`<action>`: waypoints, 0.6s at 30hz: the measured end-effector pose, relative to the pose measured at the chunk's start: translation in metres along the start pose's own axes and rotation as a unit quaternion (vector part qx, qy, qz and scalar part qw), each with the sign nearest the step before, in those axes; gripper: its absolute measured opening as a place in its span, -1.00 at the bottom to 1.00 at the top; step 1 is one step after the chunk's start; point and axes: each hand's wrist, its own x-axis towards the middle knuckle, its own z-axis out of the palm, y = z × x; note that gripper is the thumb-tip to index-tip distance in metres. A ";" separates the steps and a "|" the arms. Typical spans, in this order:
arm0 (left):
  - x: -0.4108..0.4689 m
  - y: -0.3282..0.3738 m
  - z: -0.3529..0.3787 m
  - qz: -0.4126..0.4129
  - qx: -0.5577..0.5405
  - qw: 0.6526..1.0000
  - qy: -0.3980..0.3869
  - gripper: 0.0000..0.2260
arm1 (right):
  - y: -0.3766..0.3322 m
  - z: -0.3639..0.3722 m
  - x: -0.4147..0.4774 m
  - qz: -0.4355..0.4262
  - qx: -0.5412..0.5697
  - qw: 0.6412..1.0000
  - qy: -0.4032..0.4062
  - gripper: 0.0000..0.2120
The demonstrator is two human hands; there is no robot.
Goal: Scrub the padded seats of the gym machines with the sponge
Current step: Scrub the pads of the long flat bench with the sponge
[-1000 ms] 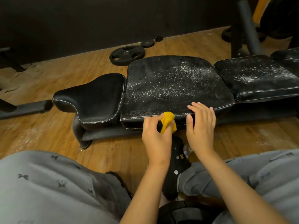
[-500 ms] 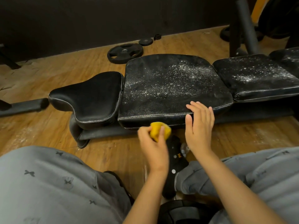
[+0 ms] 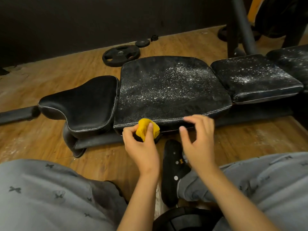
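Head view, nearest first: two grey trouser legs (image 3: 41, 197) frame the bottom, and one black shoe (image 3: 171, 164) with pale dots lies just behind the hands.

Two hands are in view. The left hand (image 3: 141, 150) pinches the one yellow sponge (image 3: 143, 126), fingers and thumb curled round it. The sponge is squashed into a lump whose longer side runs roughly left to right, along the pad's front edge. It sits against the near side face of the middle pad (image 3: 166, 87), just under the white seam. Half a second ago it hung below that edge, clear of the pad.

Just right of the grip, the right hand (image 3: 198, 144) holds nothing, fingers loosely spread and thumb apart. It lay flat on the pad's edge before; now it is blurred, and whether it touches the pad cannot be told.

Four black pads line up left to right. Beyond and left of the grip is the contoured pad (image 3: 83, 104). Straight beyond is the middle pad, speckled white. To the right are the third pad (image 3: 253, 77) and fourth pad (image 3: 291, 59), both speckled.

Farther off, two weight plates lie on the wooden floor (image 3: 50, 77): the large plate (image 3: 120, 55) and the small plate (image 3: 142, 43).
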 end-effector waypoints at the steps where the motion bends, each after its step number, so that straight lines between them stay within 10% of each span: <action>1: -0.003 0.003 0.002 -0.008 0.000 1.000 -0.014 -0.79 | -0.012 0.003 -0.006 -0.016 0.019 1.000 -0.016 -0.78; 13: 0.008 0.025 -0.024 -0.062 -0.096 0.958 -0.264 -0.82 | -0.041 0.029 -0.018 0.043 -0.011 0.996 -0.078 -0.48; 18: 0.021 0.001 -0.034 0.165 0.096 0.974 -0.119 -0.86 | -0.042 0.046 -0.013 0.039 -0.076 0.996 -0.012 -0.68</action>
